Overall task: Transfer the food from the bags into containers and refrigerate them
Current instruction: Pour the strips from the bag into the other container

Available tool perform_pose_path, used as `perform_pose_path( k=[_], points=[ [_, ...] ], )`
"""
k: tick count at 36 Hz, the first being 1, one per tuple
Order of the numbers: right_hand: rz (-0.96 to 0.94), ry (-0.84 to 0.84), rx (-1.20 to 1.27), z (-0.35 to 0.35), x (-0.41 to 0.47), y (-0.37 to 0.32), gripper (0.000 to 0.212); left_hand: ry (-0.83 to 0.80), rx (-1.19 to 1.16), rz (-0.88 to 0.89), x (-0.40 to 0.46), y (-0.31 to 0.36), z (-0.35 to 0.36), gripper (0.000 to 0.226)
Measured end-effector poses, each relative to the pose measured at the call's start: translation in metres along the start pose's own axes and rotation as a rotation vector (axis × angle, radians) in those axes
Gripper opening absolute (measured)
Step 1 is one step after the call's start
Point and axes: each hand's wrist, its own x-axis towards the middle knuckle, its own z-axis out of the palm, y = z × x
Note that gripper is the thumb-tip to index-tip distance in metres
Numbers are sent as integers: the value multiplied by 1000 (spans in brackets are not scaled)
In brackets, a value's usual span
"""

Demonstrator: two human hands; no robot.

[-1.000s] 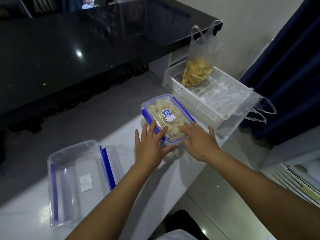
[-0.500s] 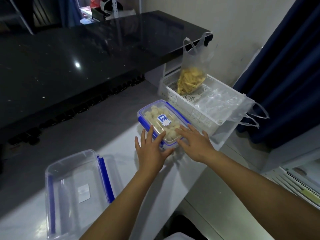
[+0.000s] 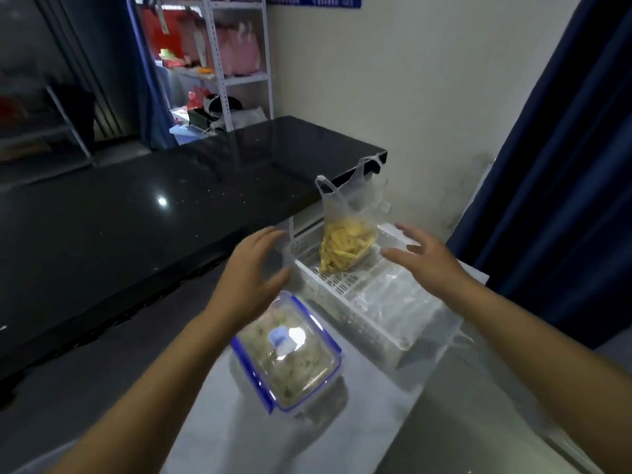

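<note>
Your hands were both raised above the counter (image 3: 212, 436), fingers spread and loose, holding nothing. Your left hand (image 3: 251, 271) hung just over the far end of the box (image 3: 287, 354), not touching it as far as could be seen. Your right hand (image 3: 425, 260) hovered over the basket (image 3: 359, 302), palm turned inward. Between the hands stood the bag (image 3: 347, 241) of yellow food strips, upright at the far end of the basket, handles up. The box (clear, blue clips, lid on, pale food inside) sat on the counter just beside the basket. A crumpled empty bag (image 3: 407, 306) lay in the near part of the basket. A black worktop (image 3: 136, 213) ran along the left.
</note>
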Motion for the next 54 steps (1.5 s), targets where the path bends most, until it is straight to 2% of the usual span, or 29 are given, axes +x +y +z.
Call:
perform_pose_path(
  k=[4,8,10,12,14,16,19,21,25,28,30,33,34,38,42,45,48,51,54],
  points=[
    [42,42,104,-33,63,0,69,21,144,64,81,32,12,67],
    [48,-22,169,-47,120,3,67,-34,348,70,148,49,32,76],
    [53,-71,217,-47,147,2,65,-47,427,34,174,49,42,72],
    [101,-129,294,-45,173,1,64,-52,456,-12,193,47,49,55],
    [147,-181,389,-39,194,2,55,-30,456,-50,205,47,53,30],
    [140,-226,417,-31,210,4,37,40,418,-71,211,48,56,15],
    [121,-307,391,-17,225,8,15,124,342,-104,213,51,60,11],
    [103,-302,383,-12,229,10,5,146,320,-126,212,53,62,11],
    [-8,-271,373,-14,234,-5,7,170,261,-127,210,60,64,11],
    [39,-469,391,-27,234,-33,11,187,233,-103,207,68,65,9],
    [80,-625,469,-38,228,-50,12,229,209,-73,200,75,63,9],
    [28,-745,497,-51,212,-70,43,323,132,-15,184,89,52,9],
    [-13,-768,486,-55,204,-78,46,354,105,1,179,95,45,9],
    [-180,-835,448,-60,163,-116,43,400,48,41,153,126,5,10],
    [-291,-877,383,-59,108,-154,54,428,112,124,113,157,-42,13],
    [-344,-939,348,-54,63,-179,51,449,153,134,72,174,-76,16],
    [-331,-1002,383,-44,20,-194,43,476,192,123,23,181,-106,16],
    [-275,-1084,420,-24,-23,-200,54,463,217,105,-30,179,-129,14],
    [-139,-1261,496,3,-67,-202,50,449,226,101,-81,173,-145,13]
  ],
)
